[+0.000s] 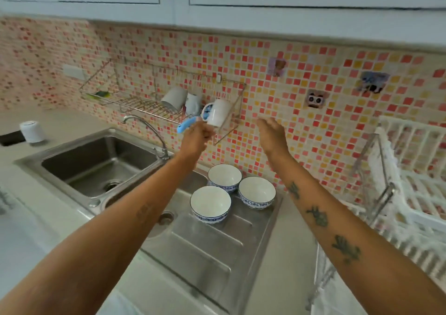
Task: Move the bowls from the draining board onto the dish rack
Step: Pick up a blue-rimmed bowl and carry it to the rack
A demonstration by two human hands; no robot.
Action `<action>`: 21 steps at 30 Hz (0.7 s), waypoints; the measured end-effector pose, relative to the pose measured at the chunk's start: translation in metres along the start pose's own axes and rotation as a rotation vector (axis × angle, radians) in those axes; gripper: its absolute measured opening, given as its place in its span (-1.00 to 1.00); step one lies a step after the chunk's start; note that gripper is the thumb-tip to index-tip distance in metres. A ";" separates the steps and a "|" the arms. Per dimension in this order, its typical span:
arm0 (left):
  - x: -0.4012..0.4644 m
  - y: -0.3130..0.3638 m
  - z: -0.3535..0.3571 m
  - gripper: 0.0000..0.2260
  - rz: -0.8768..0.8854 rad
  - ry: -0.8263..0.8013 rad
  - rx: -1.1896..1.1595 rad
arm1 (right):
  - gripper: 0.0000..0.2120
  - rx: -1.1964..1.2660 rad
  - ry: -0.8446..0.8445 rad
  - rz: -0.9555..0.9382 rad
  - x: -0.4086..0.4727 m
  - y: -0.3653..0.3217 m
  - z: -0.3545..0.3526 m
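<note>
Three white bowls with blue patterned outsides stand upright on the steel draining board (pixel 212 254): a near one (pixel 210 202), a far one (pixel 225 176) and a right one (pixel 257 192). Both my arms are stretched out above them. My left hand (pixel 195 136) is raised in front of the wall-mounted wire rack (pixel 135 103), its fingers curled close to a white mug (pixel 218 113) and a blue handle (pixel 184 126); blur hides whether it grips either. My right hand (pixel 271 133) is held up flat and empty, fingers apart, before the tiled wall.
The sink basin (pixel 96 165) and tap (pixel 147 126) lie to the left of the draining board. Two more mugs (pixel 175 98) hang in the wire rack. A white plastic dish rack (pixel 415 194) stands on the counter at the right. A white canister (pixel 32 131) sits at the far left.
</note>
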State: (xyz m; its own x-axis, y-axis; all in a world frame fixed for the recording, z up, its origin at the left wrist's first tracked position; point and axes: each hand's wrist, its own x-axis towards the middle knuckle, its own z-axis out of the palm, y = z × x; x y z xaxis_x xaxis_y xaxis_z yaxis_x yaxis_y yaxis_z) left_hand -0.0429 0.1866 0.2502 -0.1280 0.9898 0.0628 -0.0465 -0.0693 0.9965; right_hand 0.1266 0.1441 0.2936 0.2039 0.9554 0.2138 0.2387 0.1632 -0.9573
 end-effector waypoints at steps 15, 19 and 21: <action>0.044 -0.209 -0.066 -0.33 -0.446 0.245 -0.118 | -0.53 -0.051 -0.229 0.550 0.033 0.219 0.106; 0.048 -0.228 -0.052 -0.32 -0.513 0.199 -0.157 | -0.47 -0.119 -0.218 0.570 0.039 0.248 0.118; 0.050 -0.234 -0.047 -0.33 -0.530 0.163 -0.154 | -0.45 -0.086 -0.219 0.623 0.041 0.255 0.123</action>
State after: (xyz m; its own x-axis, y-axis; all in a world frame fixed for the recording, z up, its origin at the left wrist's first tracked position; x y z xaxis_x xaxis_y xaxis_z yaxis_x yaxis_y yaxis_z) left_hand -0.0846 0.2467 0.0177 -0.1988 0.8630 -0.4645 -0.2881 0.4015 0.8694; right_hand 0.0788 0.2558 0.0339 0.1327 0.8941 -0.4276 0.2153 -0.4472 -0.8681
